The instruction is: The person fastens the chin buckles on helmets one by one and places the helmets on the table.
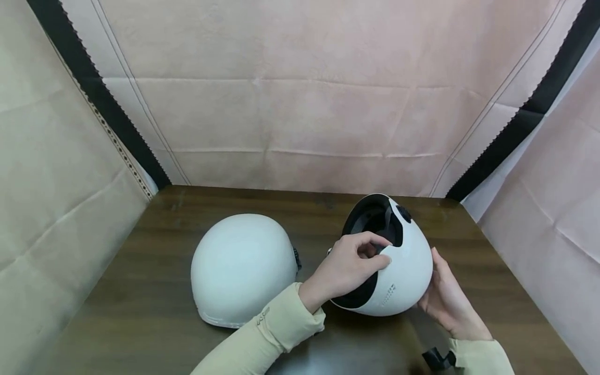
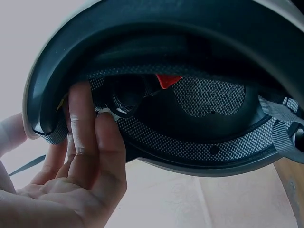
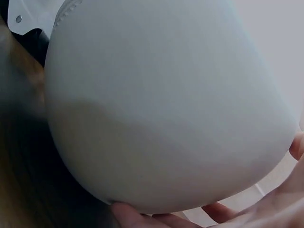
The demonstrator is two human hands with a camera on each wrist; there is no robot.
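Observation:
A white helmet (image 1: 405,278) is tilted on its side, its dark hollow facing left toward my left hand (image 1: 349,268). That hand's fingers reach inside the rim, with the thumb on the white shell outside, so they pinch the edge. Mesh-covered padding (image 2: 209,97), grey straps (image 2: 280,111) and a small red piece (image 2: 167,80) show inside the helmet in the left wrist view. My right hand (image 1: 447,304) cups the rounded shell from the right, its fingertips (image 3: 126,213) curved against the surface. Part of the right hand is hidden behind the shell.
A second white helmet (image 1: 244,268) sits dome-up on the brown wood-grain table (image 1: 145,291), left of the held one. Pale fabric walls (image 1: 300,114) with black edging enclose the table at the back and both sides.

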